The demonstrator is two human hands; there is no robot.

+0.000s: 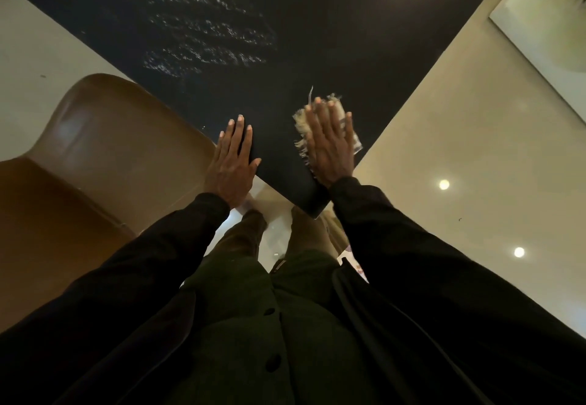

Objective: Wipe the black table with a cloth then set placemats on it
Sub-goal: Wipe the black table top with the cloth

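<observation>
Nearest to me are my dark sleeves (142, 262), reaching forward over a pale glossy floor (459, 119). Just past them the near corner (314, 208) of the black table (317, 40) points straight at me, so its two near edges run away from me to the left and right.

My left hand (231, 163) lies flat across the left edge close to that corner. Its fingers are straight and together on the black top, holding nothing, and the heel of the hand hangs off the edge. My right hand (329, 147) lies flat on the cloth (301, 125), fingers straight and slightly spread, pressing it down rather than gripping it. The cloth is pale and frayed. It sits on the tabletop right at the right edge, and its fringe shows past my fingertips and along the thumb side. Bare black surface lies between my hands.

Left of my left hand, a brown chair (111, 138) stands against the table's left edge. On the right edge, only open floor lies beyond the cloth, with two bright light reflections (444, 184) on it.

Farther in, the top spreads out wide and bare. Pale speckled streaks (209, 33) cross its middle, well ahead of both hands. The far right corner is rounded, and beyond it a white panel (545, 14) stands apart from the table.
</observation>
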